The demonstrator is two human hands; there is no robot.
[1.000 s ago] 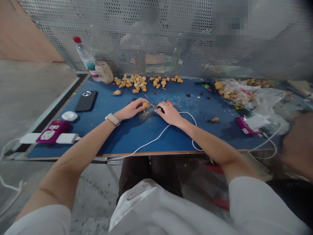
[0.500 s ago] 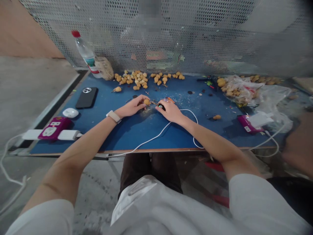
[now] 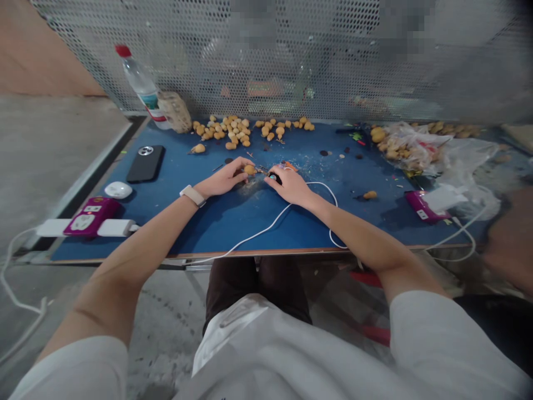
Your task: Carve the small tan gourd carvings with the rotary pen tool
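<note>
Left hand (image 3: 225, 179) pinches a tan gourd (image 3: 249, 170), right hand (image 3: 295, 188) grips a black device (image 3: 273, 178); best brace both wrists on blue tabletop (image 3: 216, 230).

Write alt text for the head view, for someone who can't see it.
A person's left hand holds a small tan gourd and the right hand a dark device, at a blue table. More gourds lie behind; a black phone and red-capped bottle are at left.

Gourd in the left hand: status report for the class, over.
Left hand pinching gourd. Right hand gripping black tool. White cable near right wrist, possible snag.
</note>
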